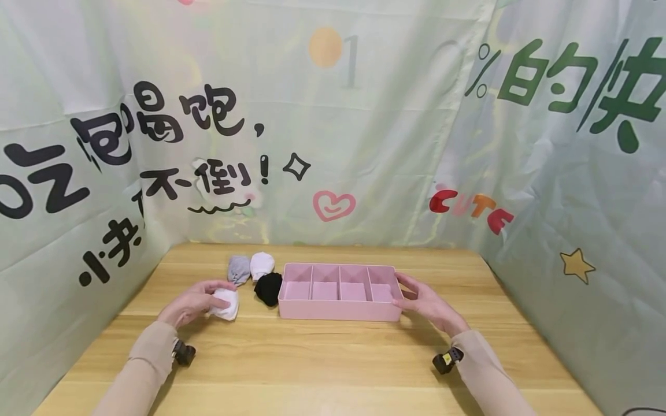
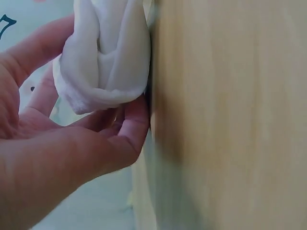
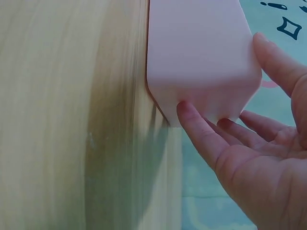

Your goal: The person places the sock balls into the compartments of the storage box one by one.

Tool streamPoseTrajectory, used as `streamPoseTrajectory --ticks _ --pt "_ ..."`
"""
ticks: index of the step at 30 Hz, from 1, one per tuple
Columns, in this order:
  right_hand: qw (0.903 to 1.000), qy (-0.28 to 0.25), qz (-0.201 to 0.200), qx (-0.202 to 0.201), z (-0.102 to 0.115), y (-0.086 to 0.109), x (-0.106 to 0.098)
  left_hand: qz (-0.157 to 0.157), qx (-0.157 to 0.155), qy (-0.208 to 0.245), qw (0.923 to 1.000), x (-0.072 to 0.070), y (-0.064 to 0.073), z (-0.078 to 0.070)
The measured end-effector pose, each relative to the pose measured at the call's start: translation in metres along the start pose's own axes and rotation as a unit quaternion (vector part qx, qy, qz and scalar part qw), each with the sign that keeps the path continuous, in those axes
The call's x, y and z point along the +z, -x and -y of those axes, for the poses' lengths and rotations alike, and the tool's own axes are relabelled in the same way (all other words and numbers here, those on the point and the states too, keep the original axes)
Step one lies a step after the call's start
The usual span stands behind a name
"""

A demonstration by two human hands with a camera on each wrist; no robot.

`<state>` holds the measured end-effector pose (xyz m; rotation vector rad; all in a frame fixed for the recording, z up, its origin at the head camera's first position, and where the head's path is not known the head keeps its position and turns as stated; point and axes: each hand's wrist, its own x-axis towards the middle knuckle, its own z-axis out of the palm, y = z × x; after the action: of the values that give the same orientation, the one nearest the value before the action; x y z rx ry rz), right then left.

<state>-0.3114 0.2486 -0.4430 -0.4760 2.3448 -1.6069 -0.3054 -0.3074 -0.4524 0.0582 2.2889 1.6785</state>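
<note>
My left hand (image 1: 195, 301) pinches a folded white sock (image 1: 226, 305) just above the wooden table, left of the pink box. In the left wrist view, the thumb and fingers close around the sock (image 2: 105, 57), whose folds face the camera. My right hand (image 1: 428, 307) holds the right end of the pink box (image 1: 338, 311), one digit on its top rim at the front corner. Other fingertips (image 3: 186, 109) press against its end wall in the right wrist view. A grey sock (image 1: 239, 270), a second white sock (image 1: 262, 264) and a black sock (image 1: 268, 289) lie bunched beside the box's left end.
Upright on the wooden table (image 1: 291, 364), the box has several compartments in a row with nothing in them. Printed cloth (image 1: 374, 144) hangs behind the table and along both sides. A small camera (image 1: 184, 352) is strapped to each wrist.
</note>
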Motion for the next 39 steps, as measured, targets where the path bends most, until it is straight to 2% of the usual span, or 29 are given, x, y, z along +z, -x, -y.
streamPoseTrajectory --ticks 7,13,18,21,27,33,39 --pt "0.9995 -0.031 0.007 0.008 -0.003 0.000 0.002 0.020 0.014 0.048 0.9986 -0.006 0.001 0.002" --pt "0.9994 -0.032 0.003 0.011 -0.004 -0.001 0.001 0.015 0.014 0.074 0.9971 -0.008 0.001 -0.005" --pt "0.9994 -0.033 0.004 0.010 -0.003 -0.001 0.000 0.003 0.027 0.044 0.9987 -0.002 -0.003 -0.016" --pt "0.9994 -0.033 0.007 0.007 -0.003 -0.001 0.000 0.006 0.035 0.032 0.9989 0.001 -0.007 -0.022" --pt "0.9993 -0.036 0.007 0.006 -0.003 -0.001 0.001 0.004 0.069 0.048 0.9965 0.005 -0.016 -0.033" --pt "0.9994 -0.034 0.006 0.004 -0.004 -0.001 0.000 -0.025 0.088 0.046 0.9948 0.012 -0.027 -0.041" --pt "0.9996 -0.029 0.007 0.003 -0.005 -0.001 0.000 -0.040 0.101 0.087 0.9902 0.024 -0.035 -0.047"
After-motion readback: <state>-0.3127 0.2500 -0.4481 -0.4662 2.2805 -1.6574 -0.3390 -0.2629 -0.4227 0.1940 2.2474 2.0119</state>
